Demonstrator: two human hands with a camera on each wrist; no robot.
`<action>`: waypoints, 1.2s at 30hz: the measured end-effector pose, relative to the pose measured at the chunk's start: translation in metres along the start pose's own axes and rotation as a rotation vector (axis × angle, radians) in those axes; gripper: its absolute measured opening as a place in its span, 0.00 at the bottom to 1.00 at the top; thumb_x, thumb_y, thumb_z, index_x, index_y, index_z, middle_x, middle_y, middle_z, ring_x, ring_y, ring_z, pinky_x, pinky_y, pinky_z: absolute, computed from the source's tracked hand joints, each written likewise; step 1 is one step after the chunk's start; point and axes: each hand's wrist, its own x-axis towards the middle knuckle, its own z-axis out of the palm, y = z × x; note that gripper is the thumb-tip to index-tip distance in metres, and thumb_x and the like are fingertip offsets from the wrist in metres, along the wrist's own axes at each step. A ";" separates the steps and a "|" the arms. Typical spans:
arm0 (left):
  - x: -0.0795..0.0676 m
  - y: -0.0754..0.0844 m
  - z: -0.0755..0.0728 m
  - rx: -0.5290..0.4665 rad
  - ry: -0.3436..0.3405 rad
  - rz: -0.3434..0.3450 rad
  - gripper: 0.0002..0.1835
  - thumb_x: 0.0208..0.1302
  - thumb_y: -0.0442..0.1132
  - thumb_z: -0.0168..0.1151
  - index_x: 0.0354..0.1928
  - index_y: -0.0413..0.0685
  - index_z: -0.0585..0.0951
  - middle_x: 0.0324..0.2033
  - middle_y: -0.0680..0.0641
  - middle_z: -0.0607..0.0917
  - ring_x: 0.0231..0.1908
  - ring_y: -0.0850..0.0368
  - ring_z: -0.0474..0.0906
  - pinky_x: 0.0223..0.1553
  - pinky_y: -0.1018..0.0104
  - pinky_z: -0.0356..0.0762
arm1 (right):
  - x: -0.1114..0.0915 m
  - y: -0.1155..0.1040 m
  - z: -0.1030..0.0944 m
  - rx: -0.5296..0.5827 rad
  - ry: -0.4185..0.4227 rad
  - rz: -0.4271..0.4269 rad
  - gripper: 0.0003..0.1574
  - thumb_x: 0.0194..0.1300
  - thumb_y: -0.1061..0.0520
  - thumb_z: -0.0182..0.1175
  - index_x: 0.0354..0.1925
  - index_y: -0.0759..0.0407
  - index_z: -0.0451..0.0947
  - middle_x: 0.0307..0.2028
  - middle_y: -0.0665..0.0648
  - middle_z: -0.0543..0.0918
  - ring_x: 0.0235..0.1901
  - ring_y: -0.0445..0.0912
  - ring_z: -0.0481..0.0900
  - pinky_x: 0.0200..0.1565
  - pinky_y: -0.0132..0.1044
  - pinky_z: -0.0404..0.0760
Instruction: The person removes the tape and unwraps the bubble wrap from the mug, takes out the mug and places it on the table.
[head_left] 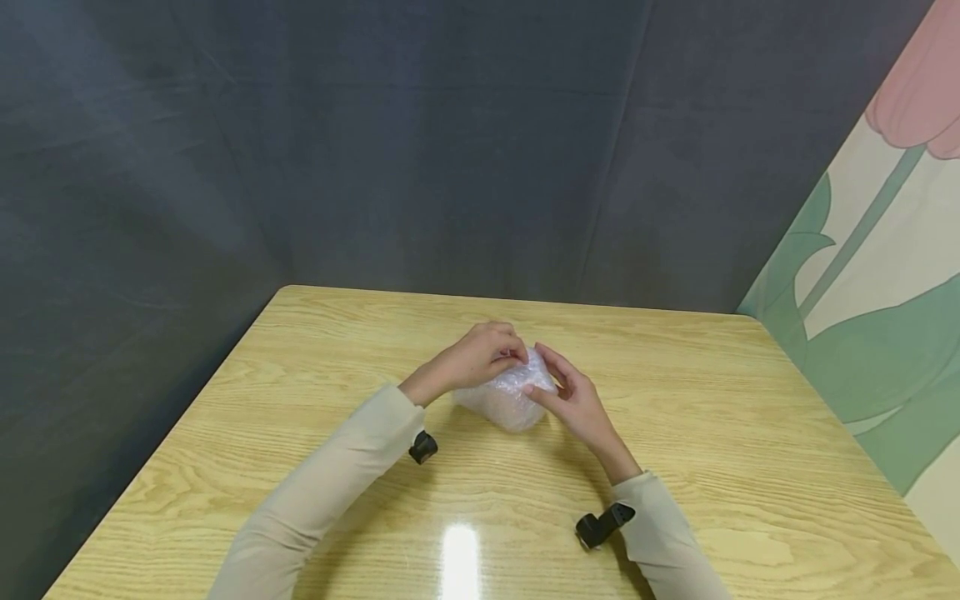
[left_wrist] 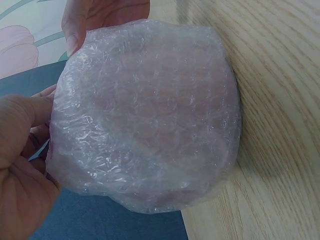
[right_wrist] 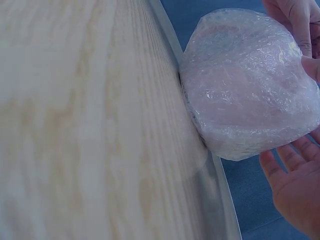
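A rounded bundle in clear bubble wrap (head_left: 513, 404) rests on the wooden table, with something pale pinkish showing faintly through the layers. My left hand (head_left: 483, 354) bends over its top, thumb and fingers pinching the wrap at the upper edge. In the left wrist view that left hand (left_wrist: 22, 160) is at the bundle's top side, its fingertips partly hidden behind the plastic. My right hand (head_left: 577, 400) holds the right side, thumb on the near face and fingers reaching round the top and back. The right wrist view shows the right hand (right_wrist: 300, 185) against the bundle's side.
The light wooden table (head_left: 360, 350) extends on all sides of the bundle. A dark cloth curtain (head_left: 450, 167) hangs behind and to the left. At the right is a wall (head_left: 885, 333) painted with a pink flower and green leaves. Black wrist cameras sit at both sleeves.
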 end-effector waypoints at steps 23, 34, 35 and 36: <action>-0.008 -0.002 0.002 -0.049 0.137 0.030 0.03 0.63 0.28 0.63 0.35 0.42 0.84 0.34 0.49 0.83 0.36 0.58 0.78 0.40 0.72 0.74 | 0.000 -0.001 0.000 -0.013 0.002 -0.015 0.43 0.65 0.63 0.63 0.72 0.64 0.56 0.70 0.62 0.62 0.67 0.53 0.62 0.55 0.33 0.71; -0.010 -0.003 0.000 -0.049 0.146 0.028 0.03 0.63 0.29 0.63 0.35 0.43 0.84 0.34 0.49 0.83 0.35 0.58 0.78 0.38 0.74 0.73 | 0.001 -0.001 0.000 0.001 0.007 -0.008 0.42 0.65 0.64 0.63 0.72 0.64 0.57 0.69 0.62 0.63 0.66 0.54 0.63 0.54 0.32 0.73; -0.011 -0.003 0.000 -0.048 0.147 0.026 0.03 0.63 0.29 0.63 0.35 0.43 0.84 0.34 0.49 0.83 0.35 0.58 0.78 0.37 0.74 0.73 | 0.001 0.000 -0.001 0.000 0.009 -0.009 0.42 0.65 0.64 0.63 0.72 0.64 0.57 0.69 0.62 0.62 0.66 0.54 0.62 0.54 0.32 0.72; -0.011 -0.003 0.000 -0.049 0.146 0.023 0.03 0.63 0.29 0.63 0.35 0.43 0.84 0.34 0.49 0.83 0.35 0.58 0.78 0.37 0.74 0.73 | 0.001 0.000 -0.001 -0.001 0.010 -0.010 0.42 0.65 0.64 0.63 0.72 0.64 0.57 0.69 0.62 0.62 0.66 0.54 0.62 0.55 0.32 0.72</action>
